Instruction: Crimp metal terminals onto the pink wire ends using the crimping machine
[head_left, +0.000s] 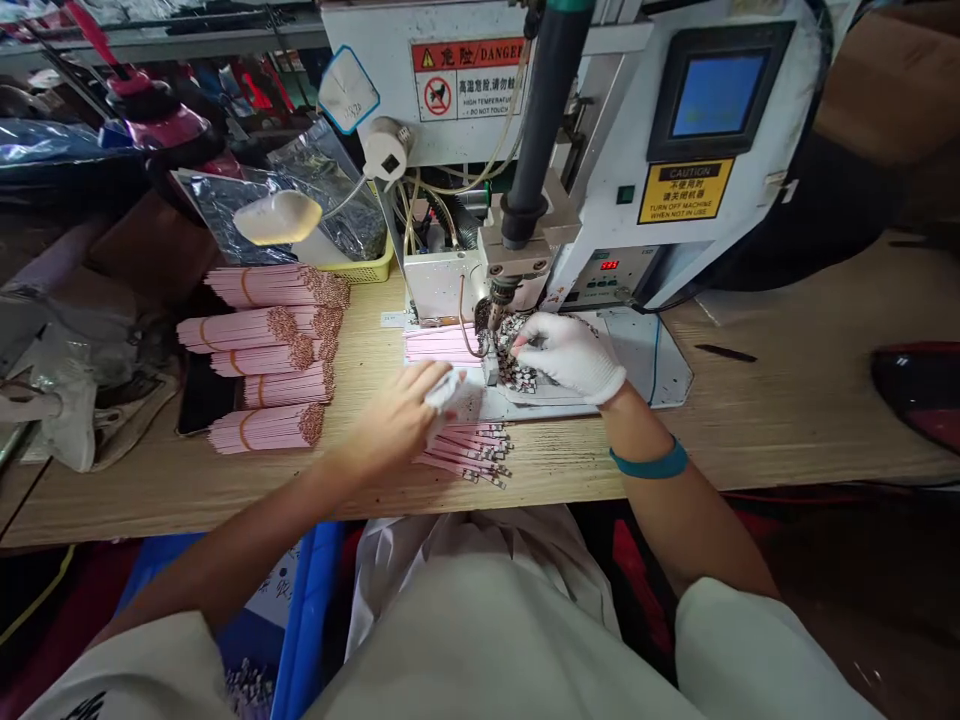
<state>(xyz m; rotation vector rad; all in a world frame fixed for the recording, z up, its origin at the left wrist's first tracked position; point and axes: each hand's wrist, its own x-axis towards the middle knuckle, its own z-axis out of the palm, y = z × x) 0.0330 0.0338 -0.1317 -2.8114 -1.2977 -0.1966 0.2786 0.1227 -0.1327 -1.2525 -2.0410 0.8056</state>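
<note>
My right hand (pixel 570 355), in a white glove, rests on a heap of small metal parts (pixel 517 368) under the soldering machine's head (pixel 501 290), fingers pinched on one of the parts. My left hand (pixel 401 418) lies palm down over loose pink wires (pixel 469 452) at the table's front, its white-covered fingertips touching them; I cannot make out a grip. More pink wires (pixel 442 345) lie lined up on the machine's plate, left of the head.
Bundles of pink wires (pixel 274 355) are stacked on the wooden table (pixel 787 400) at left. A dark phone (pixel 201 392) lies beside them. A yellow basket (pixel 367 268) with foil bags stands behind. The machine body with screen (pixel 716 95) fills the back.
</note>
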